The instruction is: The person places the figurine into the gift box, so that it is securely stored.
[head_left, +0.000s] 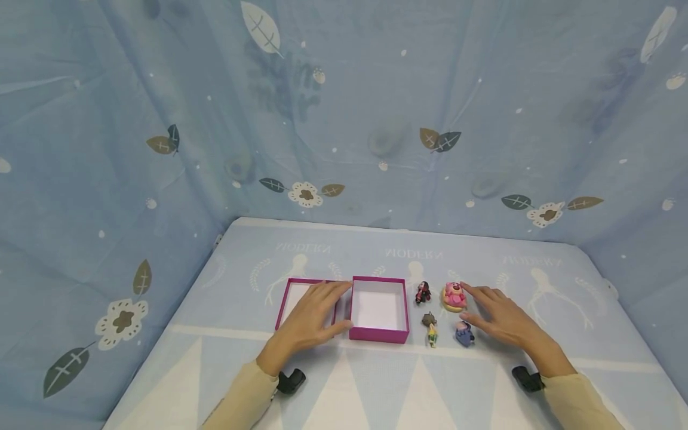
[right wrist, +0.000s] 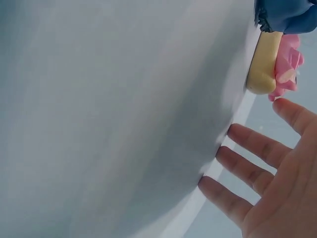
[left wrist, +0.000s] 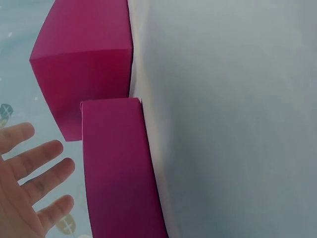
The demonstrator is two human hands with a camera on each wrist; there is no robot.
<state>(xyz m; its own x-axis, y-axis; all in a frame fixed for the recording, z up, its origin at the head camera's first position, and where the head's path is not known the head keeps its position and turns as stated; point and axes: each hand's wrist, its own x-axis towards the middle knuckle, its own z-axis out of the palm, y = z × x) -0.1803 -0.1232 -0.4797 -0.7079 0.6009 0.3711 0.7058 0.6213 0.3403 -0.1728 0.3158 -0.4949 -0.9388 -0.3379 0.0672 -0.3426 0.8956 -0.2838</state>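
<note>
My left hand (head_left: 310,318) hovers over the shallow magenta-rimmed lid (head_left: 283,303), fingers spread and holding nothing. Its fingertips reach close to the left wall of a magenta box (head_left: 378,335) with a white inside. In the left wrist view the fingers (left wrist: 47,181) stand apart beside the lid's magenta side (left wrist: 116,168). My right hand (head_left: 500,318) is spread with nothing in it, just right of a pink bear figure (head_left: 454,295) on a yellow ring. A blue figure (head_left: 464,334) lies below its thumb. Fingertips point toward the bear (right wrist: 286,64) in the right wrist view.
Between the box and the bear are a dark figure with red parts (head_left: 423,292) and a small brown-topped figure in yellow and green (head_left: 430,331). A patterned pale cloth (head_left: 376,388) covers the table. Blue fabric walls (head_left: 344,119) stand behind it and at both sides.
</note>
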